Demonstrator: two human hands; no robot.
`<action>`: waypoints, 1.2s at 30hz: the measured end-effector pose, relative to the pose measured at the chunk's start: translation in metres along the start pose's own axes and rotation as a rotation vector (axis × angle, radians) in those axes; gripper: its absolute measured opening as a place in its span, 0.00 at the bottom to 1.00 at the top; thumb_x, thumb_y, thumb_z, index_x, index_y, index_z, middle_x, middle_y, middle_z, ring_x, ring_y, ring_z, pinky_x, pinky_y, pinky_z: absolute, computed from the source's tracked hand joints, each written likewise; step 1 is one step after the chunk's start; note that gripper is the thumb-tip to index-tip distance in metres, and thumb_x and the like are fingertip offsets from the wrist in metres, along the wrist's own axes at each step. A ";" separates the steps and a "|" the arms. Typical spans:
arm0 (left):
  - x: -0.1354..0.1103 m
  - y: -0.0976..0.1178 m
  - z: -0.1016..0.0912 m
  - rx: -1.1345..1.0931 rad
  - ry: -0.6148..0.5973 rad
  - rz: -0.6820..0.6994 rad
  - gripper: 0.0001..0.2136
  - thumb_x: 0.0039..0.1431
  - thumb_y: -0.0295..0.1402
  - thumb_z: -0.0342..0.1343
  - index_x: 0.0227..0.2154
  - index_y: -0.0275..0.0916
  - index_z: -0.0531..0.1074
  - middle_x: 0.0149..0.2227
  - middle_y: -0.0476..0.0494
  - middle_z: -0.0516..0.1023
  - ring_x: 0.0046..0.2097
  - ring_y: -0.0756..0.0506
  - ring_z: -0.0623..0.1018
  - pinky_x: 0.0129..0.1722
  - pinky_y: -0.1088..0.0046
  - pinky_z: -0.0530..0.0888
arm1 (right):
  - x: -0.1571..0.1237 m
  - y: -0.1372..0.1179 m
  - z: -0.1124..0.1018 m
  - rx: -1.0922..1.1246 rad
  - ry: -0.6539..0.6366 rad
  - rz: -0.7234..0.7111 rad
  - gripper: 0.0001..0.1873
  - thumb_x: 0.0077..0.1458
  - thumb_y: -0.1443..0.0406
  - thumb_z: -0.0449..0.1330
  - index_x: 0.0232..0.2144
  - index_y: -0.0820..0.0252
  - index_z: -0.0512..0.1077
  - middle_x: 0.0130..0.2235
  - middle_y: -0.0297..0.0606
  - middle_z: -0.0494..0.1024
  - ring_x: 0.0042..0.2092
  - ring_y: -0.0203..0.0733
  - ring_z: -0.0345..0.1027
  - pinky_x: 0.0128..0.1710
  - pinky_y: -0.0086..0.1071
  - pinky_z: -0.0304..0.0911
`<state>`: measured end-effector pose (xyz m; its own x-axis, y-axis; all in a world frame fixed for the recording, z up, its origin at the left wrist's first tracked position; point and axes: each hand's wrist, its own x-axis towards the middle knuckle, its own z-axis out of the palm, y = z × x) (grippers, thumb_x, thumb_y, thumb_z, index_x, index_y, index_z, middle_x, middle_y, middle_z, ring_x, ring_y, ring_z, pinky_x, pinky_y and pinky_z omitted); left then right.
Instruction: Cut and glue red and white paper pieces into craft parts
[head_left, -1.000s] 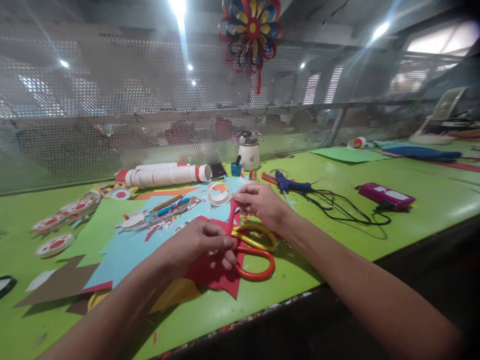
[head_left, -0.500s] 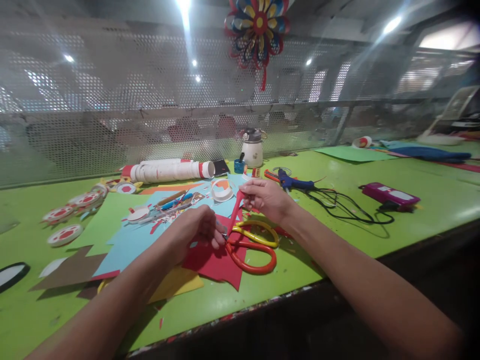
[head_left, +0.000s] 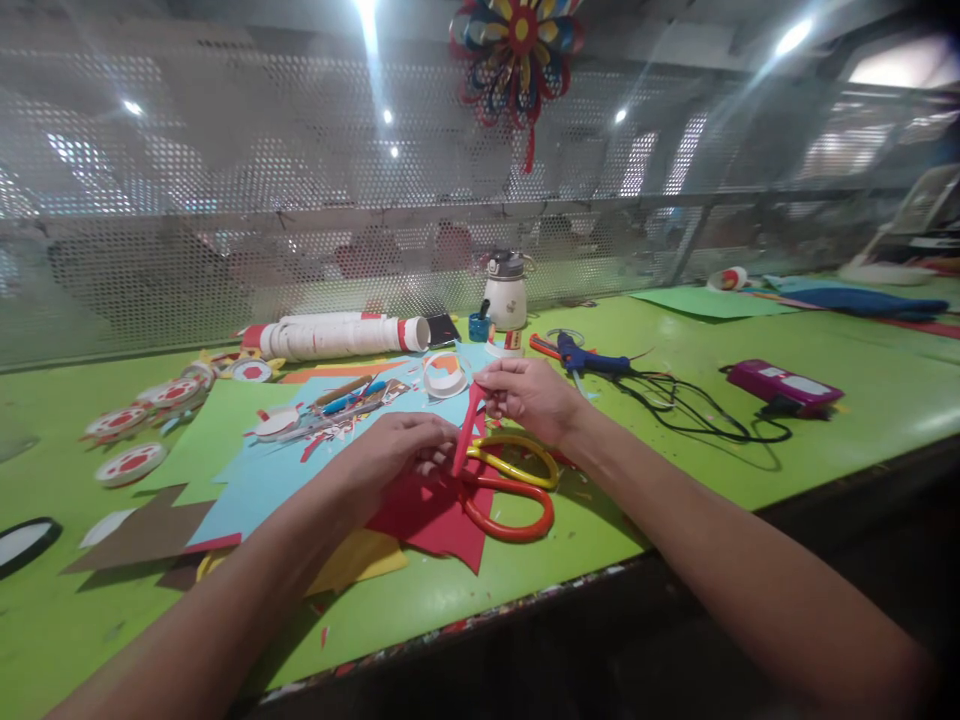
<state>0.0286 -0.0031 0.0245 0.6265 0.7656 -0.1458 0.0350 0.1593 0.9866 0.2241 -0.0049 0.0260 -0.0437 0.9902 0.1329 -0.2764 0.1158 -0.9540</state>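
A narrow red paper strip [head_left: 466,435] slants down between my two hands over the table. My right hand [head_left: 529,398] pinches its upper end between thumb and fingers. My left hand [head_left: 412,447] is curled, its fingertips closed at the strip's left edge; the exact grip is partly hidden. Just below and right of the strip lie scissors with one yellow and one red handle [head_left: 517,510], their blades hidden from view. Under them is a sheet of red paper [head_left: 435,525], partly covered by my left hand.
Light blue paper [head_left: 244,500] carries craft knives or pens and scraps. White tubes [head_left: 337,338] and a bottle [head_left: 507,292] stand by the mesh screen. Decorated discs [head_left: 131,465] lie left. A glue gun [head_left: 592,360], black cable and purple box [head_left: 784,387] are right.
My left fingers have moved up and right to the strip, off the scissors' pivot area. The strip's lower end has swung slightly toward me. My right hand has barely shifted.
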 end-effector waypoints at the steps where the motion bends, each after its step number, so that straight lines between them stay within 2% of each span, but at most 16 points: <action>1: 0.000 0.000 0.001 -0.031 0.000 -0.011 0.07 0.50 0.33 0.63 0.26 0.33 0.76 0.26 0.44 0.77 0.26 0.52 0.72 0.27 0.78 0.66 | -0.001 0.001 0.001 -0.008 -0.013 0.009 0.12 0.37 0.63 0.72 0.20 0.64 0.72 0.20 0.30 0.72 0.21 0.30 0.60 0.24 0.29 0.56; 5: 0.001 -0.001 0.002 -0.079 0.008 -0.045 0.11 0.44 0.34 0.69 0.27 0.33 0.76 0.22 0.49 0.73 0.22 0.54 0.69 0.24 0.79 0.65 | -0.006 0.004 0.007 -0.044 -0.062 0.042 0.13 0.38 0.62 0.71 0.21 0.64 0.72 0.19 0.31 0.72 0.21 0.30 0.60 0.24 0.29 0.56; 11: 0.003 -0.003 0.002 -0.070 0.038 -0.045 0.11 0.41 0.32 0.71 0.23 0.34 0.73 0.18 0.52 0.70 0.19 0.56 0.66 0.21 0.80 0.64 | -0.009 0.004 0.012 -0.099 -0.084 0.063 0.15 0.39 0.59 0.71 0.21 0.63 0.71 0.20 0.30 0.71 0.21 0.30 0.61 0.24 0.29 0.59; 16: 0.003 0.002 0.001 -0.162 0.096 0.006 0.11 0.43 0.31 0.69 0.23 0.34 0.72 0.19 0.52 0.71 0.20 0.55 0.69 0.21 0.81 0.67 | -0.008 0.003 0.010 -0.228 -0.074 0.018 0.19 0.48 0.51 0.64 0.26 0.63 0.72 0.22 0.32 0.71 0.23 0.32 0.62 0.24 0.29 0.60; 19: 0.002 0.009 -0.003 -0.225 0.200 0.089 0.09 0.44 0.26 0.68 0.24 0.33 0.71 0.22 0.49 0.74 0.24 0.53 0.74 0.25 0.80 0.72 | -0.008 0.003 0.010 -0.409 -0.054 -0.037 0.17 0.53 0.53 0.60 0.27 0.63 0.73 0.21 0.31 0.70 0.22 0.32 0.60 0.24 0.29 0.58; 22: 0.001 0.017 -0.008 -0.287 0.336 0.132 0.07 0.46 0.23 0.66 0.24 0.33 0.72 0.22 0.49 0.74 0.24 0.53 0.74 0.27 0.78 0.75 | -0.008 0.004 0.012 -0.672 -0.055 -0.089 0.13 0.54 0.59 0.59 0.24 0.62 0.73 0.20 0.31 0.69 0.24 0.34 0.60 0.26 0.30 0.56; 25: -0.002 0.024 -0.013 -0.328 0.425 0.176 0.05 0.47 0.24 0.65 0.25 0.33 0.72 0.23 0.49 0.75 0.25 0.53 0.74 0.28 0.77 0.75 | -0.011 0.006 0.014 -0.953 -0.077 -0.148 0.09 0.53 0.65 0.59 0.25 0.62 0.75 0.25 0.35 0.72 0.29 0.38 0.63 0.31 0.32 0.56; 28: -0.005 0.028 -0.018 -0.336 0.478 0.227 0.06 0.48 0.27 0.65 0.26 0.32 0.73 0.24 0.48 0.76 0.26 0.53 0.74 0.28 0.79 0.74 | -0.017 0.005 0.014 -1.203 -0.137 -0.185 0.08 0.54 0.66 0.58 0.32 0.62 0.77 0.32 0.41 0.75 0.34 0.43 0.66 0.34 0.34 0.56; 32: -0.010 0.034 -0.022 -0.334 0.538 0.292 0.08 0.46 0.30 0.67 0.26 0.33 0.74 0.24 0.49 0.76 0.27 0.53 0.74 0.28 0.80 0.71 | -0.028 -0.008 0.014 -1.473 -0.223 -0.191 0.15 0.56 0.61 0.56 0.42 0.63 0.75 0.41 0.51 0.75 0.41 0.53 0.67 0.36 0.37 0.55; 36: -0.014 0.042 -0.025 -0.348 0.561 0.348 0.11 0.44 0.32 0.68 0.27 0.34 0.73 0.25 0.48 0.77 0.28 0.52 0.75 0.27 0.80 0.70 | -0.038 -0.023 0.018 -1.642 -0.374 -0.150 0.12 0.52 0.61 0.58 0.36 0.61 0.76 0.35 0.50 0.75 0.36 0.53 0.68 0.30 0.36 0.53</action>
<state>0.0017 0.0079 0.0659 0.0622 0.9961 0.0631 -0.3996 -0.0331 0.9161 0.2148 -0.0461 0.0475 -0.3867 0.9200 0.0638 0.9081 0.3920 -0.1474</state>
